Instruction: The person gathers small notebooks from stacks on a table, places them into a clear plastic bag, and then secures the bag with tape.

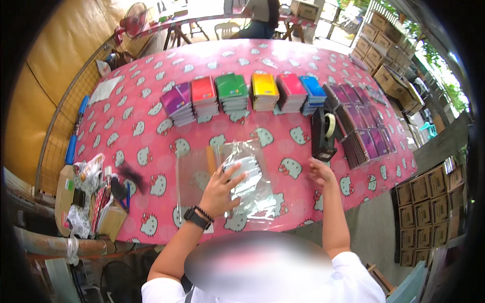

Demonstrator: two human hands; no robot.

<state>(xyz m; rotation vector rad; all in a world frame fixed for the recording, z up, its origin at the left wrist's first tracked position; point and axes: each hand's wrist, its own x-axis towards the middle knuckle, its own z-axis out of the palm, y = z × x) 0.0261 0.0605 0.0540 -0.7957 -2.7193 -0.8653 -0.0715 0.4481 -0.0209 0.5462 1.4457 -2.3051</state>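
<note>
My left hand (221, 191), with a dark watch and a beaded bracelet at the wrist, lies with spread fingers over a white-topped bundle (248, 183) in clear plastic wrap (262, 204). Glare on the plastic hides what the bundle is. My right hand (322, 173) is at the near end of a black tape dispenser (322, 139), its fingers drawn together; whatever they pinch is too small to make out. Beside the left hand, a flat clear plastic sheet (191, 174) and an orange-brown strip (211, 160) lie on the table.
Notebook stacks in purple (177, 103), red (203, 96), green (232, 92), yellow (264, 91), pink (291, 92) and blue (312, 93) line the pink patterned tablecloth (222, 134). Wrapped purple bundles (361, 123) sit right. A cluttered carton (108, 224) stands left; a person (262, 20) sits beyond.
</note>
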